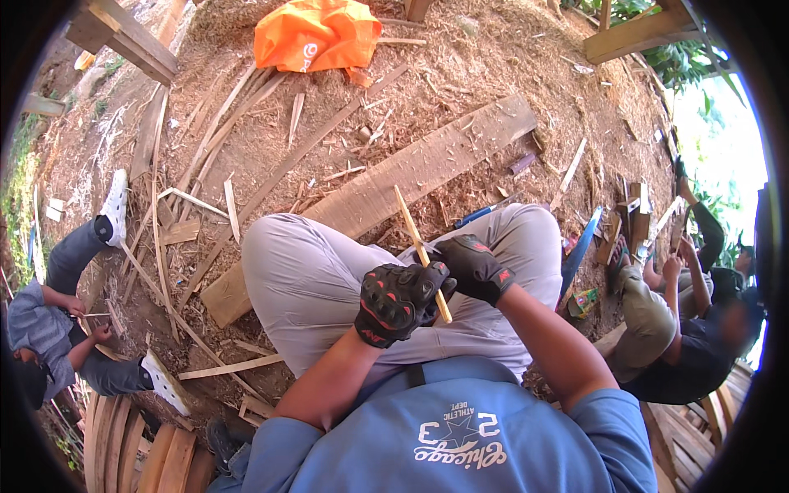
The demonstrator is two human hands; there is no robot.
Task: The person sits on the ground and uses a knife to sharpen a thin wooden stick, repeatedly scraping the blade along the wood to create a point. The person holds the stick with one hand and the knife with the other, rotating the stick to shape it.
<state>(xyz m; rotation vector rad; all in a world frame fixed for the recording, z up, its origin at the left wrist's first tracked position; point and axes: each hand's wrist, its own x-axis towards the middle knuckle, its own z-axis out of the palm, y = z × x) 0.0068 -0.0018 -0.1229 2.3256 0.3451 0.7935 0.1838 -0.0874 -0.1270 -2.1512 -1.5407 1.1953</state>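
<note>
A slim, pale wooden stick (pixel 408 215) with a tapered far end rises at a slant over my lap. My left hand (pixel 396 306), in a black glove with red marks, is closed round its lower part, and the near end juts out below the fingers. My right hand (pixel 474 267), gloved alike, is closed against the stick's right side, just beyond the left. A small pale grey edge shows at the right fingertips by the stick; what those fingers hold is mostly hidden.
A broad plank (pixel 427 160) lies on shaving-covered ground before my knees, among long wood strips (pixel 215 123). An orange bag (pixel 316 37) lies beyond. A blue-handled tool (pixel 474 216) rests by my right knee. People sit at left (pixel 49 320) and right (pixel 682 329).
</note>
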